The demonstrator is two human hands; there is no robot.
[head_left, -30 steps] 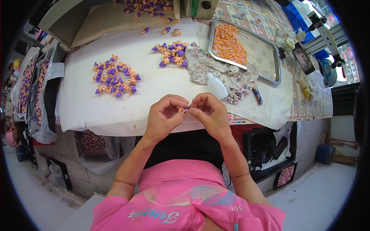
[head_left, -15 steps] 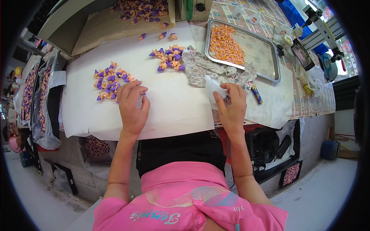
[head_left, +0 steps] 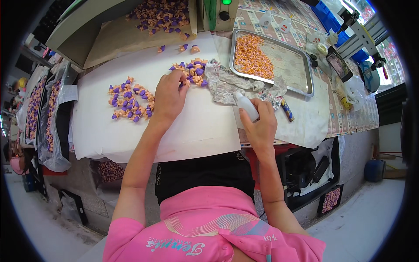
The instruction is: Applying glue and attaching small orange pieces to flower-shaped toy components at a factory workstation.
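My left hand (head_left: 171, 97) reaches to the near edge of a small heap of peach-and-purple doll-head pieces (head_left: 195, 70). Its fingers are curled together there, and whatever lies between the fingertips is hidden. In my right hand (head_left: 262, 129) is a small white squeeze bottle (head_left: 247, 107), tilted with its nozzle toward the upper left. A larger scattered group of the same pieces (head_left: 126, 102) lies on the white sheet (head_left: 200, 126), left of my left hand. Beyond the bottle is a crumpled, stained cloth (head_left: 220, 83).
A metal tray (head_left: 311, 83) holds many small orange-and-pink parts. A dark blue tube (head_left: 288, 110) lies right of my right hand. More pieces fill a paper-lined booth (head_left: 109, 35) at the back left. A phone (head_left: 339, 64) hangs on a stand at the right.
My left hand has moved right and away from me, from the scattered group to the small heap. My right hand has closed around the bottle, which now tilts more.
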